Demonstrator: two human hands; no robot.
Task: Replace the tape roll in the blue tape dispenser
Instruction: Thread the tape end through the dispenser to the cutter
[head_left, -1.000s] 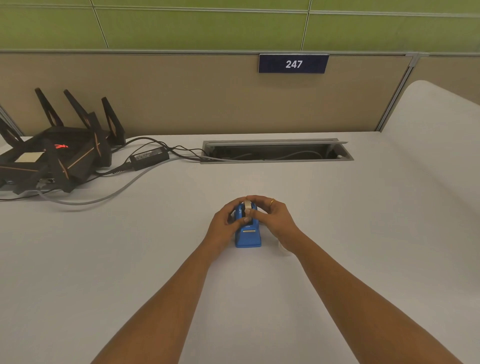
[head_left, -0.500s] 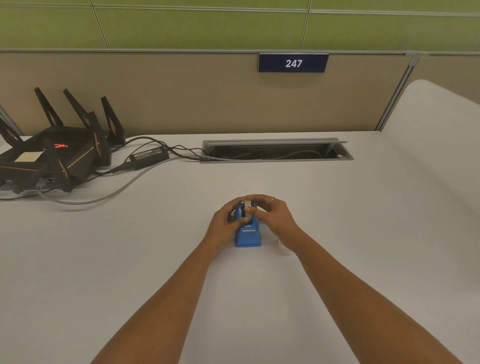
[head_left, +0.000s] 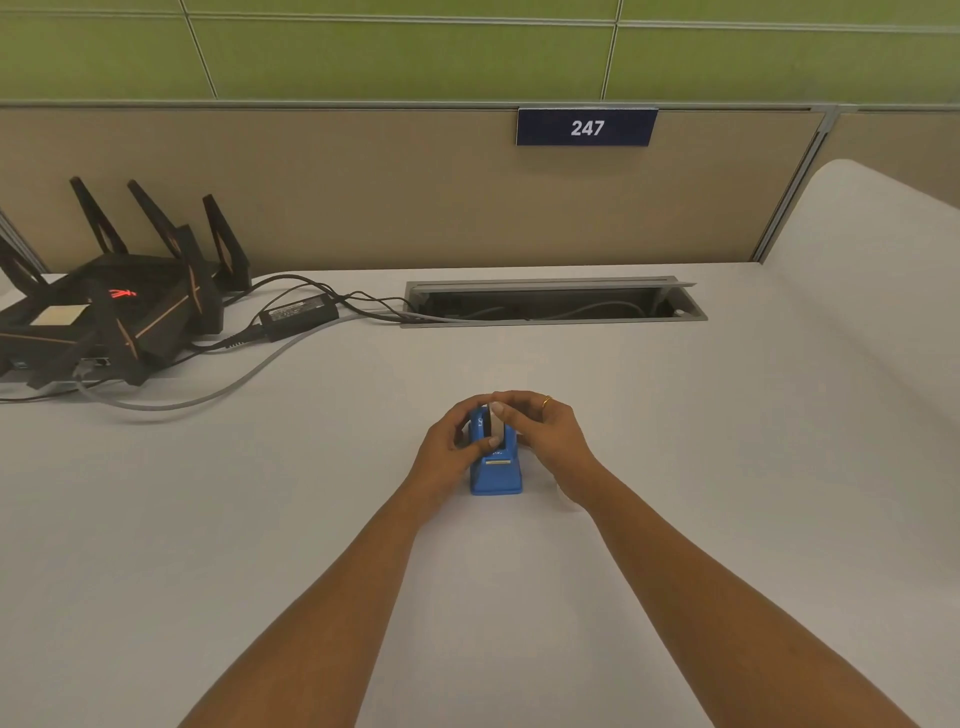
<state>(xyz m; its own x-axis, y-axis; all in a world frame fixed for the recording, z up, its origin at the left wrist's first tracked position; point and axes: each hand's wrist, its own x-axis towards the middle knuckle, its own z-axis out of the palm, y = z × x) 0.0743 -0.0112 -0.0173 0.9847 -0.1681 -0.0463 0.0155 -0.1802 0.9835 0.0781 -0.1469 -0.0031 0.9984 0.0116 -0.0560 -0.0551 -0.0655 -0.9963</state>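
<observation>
A small blue tape dispenser stands on the white desk, its cutter end facing me. A pale tape roll sits upright in its slot, partly hidden by fingers. My left hand wraps the dispenser's left side, thumb across the front of the roll. My right hand, with a gold ring, closes over the right side, and its fingertips pinch the top of the roll. Something small and whitish peeks out under my right wrist.
A black router with antennas sits at the far left, with a power brick and cables trailing beside it. An open cable tray is set into the desk behind my hands. A beige partition with a sign reading 247 backs the desk.
Both hands stay on the dispenser. The right fingers have shifted slightly over the roll's top, and more of the roll's pale face shows between the hands.
</observation>
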